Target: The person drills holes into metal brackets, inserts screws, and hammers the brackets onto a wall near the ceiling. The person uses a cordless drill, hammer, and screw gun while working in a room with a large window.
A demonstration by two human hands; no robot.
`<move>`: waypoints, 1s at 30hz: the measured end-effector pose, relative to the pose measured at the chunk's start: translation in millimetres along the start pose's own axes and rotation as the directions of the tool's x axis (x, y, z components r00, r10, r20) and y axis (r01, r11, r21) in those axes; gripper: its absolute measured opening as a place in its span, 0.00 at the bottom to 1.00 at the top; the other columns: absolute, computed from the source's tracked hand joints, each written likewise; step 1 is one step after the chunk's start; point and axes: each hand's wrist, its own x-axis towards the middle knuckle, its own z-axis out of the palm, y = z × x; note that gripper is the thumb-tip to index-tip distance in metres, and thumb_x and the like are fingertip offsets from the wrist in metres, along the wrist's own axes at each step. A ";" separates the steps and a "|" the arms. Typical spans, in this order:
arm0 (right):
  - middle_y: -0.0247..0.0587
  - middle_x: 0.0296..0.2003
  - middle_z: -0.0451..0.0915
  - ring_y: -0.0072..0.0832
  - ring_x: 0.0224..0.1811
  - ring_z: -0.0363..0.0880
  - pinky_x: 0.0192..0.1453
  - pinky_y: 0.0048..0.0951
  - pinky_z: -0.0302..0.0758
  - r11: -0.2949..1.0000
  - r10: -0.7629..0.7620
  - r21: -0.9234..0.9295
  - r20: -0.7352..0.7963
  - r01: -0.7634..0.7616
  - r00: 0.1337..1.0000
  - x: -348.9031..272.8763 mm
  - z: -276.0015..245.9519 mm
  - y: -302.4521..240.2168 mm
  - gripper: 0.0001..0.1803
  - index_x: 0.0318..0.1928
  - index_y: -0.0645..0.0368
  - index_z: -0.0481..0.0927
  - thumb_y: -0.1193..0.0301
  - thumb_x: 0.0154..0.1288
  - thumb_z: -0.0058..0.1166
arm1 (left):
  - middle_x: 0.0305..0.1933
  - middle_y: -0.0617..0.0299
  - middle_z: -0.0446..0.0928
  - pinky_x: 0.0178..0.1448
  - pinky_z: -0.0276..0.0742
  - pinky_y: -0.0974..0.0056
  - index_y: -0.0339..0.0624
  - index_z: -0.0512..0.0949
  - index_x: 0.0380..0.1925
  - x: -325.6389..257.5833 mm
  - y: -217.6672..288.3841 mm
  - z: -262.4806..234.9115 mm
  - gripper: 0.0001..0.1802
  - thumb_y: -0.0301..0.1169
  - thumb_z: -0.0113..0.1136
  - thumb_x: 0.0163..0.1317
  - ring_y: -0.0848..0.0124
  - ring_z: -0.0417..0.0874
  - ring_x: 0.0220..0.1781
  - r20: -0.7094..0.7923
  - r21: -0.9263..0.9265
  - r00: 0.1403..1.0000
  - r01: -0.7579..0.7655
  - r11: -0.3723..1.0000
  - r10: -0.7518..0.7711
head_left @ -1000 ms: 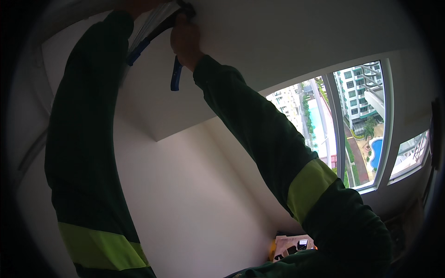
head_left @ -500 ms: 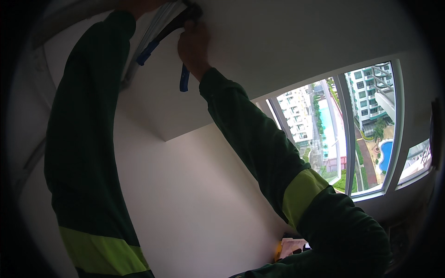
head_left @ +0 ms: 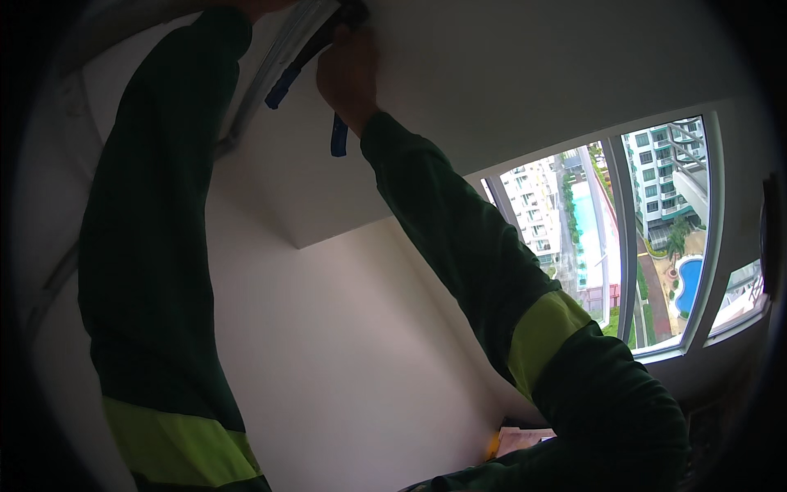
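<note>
Both my arms reach up overhead in dark green sleeves with lime bands. My right hand point(head_left: 348, 78) is closed around a dark, plier-like tool point(head_left: 307, 51) with two blue-ended handles spread apart. The tool's dark head is at the top edge, by the ceiling, and its exact kind cannot be made out. Beside it runs a pale metal channel point(head_left: 270, 70), slanting along the ceiling. My left hand point(head_left: 261, 6) is up near the channel's upper end, mostly cut off by the top edge. Its fingers are out of sight.
A white wall point(head_left: 328, 353) and a lowered ceiling section point(head_left: 459, 74) surround my arms. To the right is a window point(head_left: 627, 238) looking down on buildings and pools. A pinkish item and something yellow point(head_left: 494, 443) lie low behind my right arm.
My right hand and the tool have shifted slightly up and to the right in the picture. The window and wall have moved rightward too, so the view has turned a little.
</note>
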 end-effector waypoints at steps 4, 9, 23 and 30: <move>0.65 0.46 0.78 0.58 0.48 0.83 0.52 0.58 0.81 0.996 -0.090 -0.015 -0.033 0.089 0.995 -0.1 2.7 6.5 0.12 0.51 0.70 0.77 0.73 0.74 0.53 | 0.35 0.48 0.89 0.50 0.84 0.45 0.42 0.91 0.29 -2.7 2.8 1.1 0.15 0.43 0.67 0.61 0.48 0.91 0.41 -0.086 -0.028 0.995 -0.055 0.998 0.052; 0.50 0.42 0.80 0.40 0.39 0.81 0.43 0.42 0.81 0.933 0.148 0.300 0.188 -0.200 0.971 9.3 -23.1 3.3 0.13 0.50 0.66 0.78 0.68 0.78 0.57 | 0.32 0.50 0.88 0.50 0.84 0.46 0.44 0.90 0.28 1.9 -3.9 4.4 0.14 0.42 0.67 0.58 0.50 0.91 0.39 -0.039 0.034 0.997 -0.071 0.997 0.072; 0.41 0.56 0.79 0.36 0.56 0.80 0.50 0.50 0.84 0.086 0.202 0.834 0.521 -0.544 0.830 5.3 -17.3 -19.0 0.28 0.69 0.54 0.71 0.48 0.84 0.51 | 0.30 0.52 0.86 0.46 0.83 0.46 0.44 0.88 0.28 -1.6 -10.8 13.8 0.08 0.35 0.66 0.57 0.49 0.89 0.37 -0.216 0.030 0.947 -0.238 0.971 0.238; 0.50 0.54 0.83 0.48 0.60 0.84 0.71 0.63 0.80 -0.295 0.298 0.762 0.646 -0.576 0.703 27.7 -14.8 -42.4 0.22 0.64 0.61 0.78 0.56 0.87 0.50 | 0.41 0.53 0.84 0.50 0.81 0.48 0.42 0.87 0.40 -4.6 -8.5 -1.4 0.09 0.31 0.66 0.62 0.52 0.87 0.47 -0.269 -0.130 0.926 -0.309 0.942 0.266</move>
